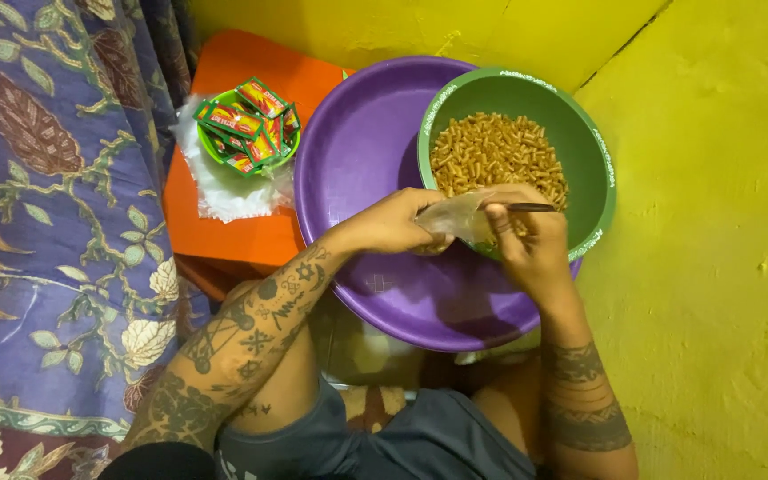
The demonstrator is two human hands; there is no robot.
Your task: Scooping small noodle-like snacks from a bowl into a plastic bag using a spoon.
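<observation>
My left hand (pixel 395 222) grips the mouth of a small clear plastic bag (pixel 460 216) over the near rim of a green bowl (pixel 593 147). The bowl is full of short orange-brown snack sticks (pixel 493 149). My right hand (pixel 526 238) holds the bag's other side and pinches a thin dark stick-like tool (pixel 531 207) that points right over the bowl. The green bowl rests inside a large purple basin (pixel 362 147). Both forearms are tattooed.
A small green bowl of red and green sachets (pixel 246 124) sits on white plastic on an orange stool (pixel 251 236) at the left. A purple floral cloth (pixel 55 222) hangs further left. The yellow floor (pixel 713 267) spreads to the right.
</observation>
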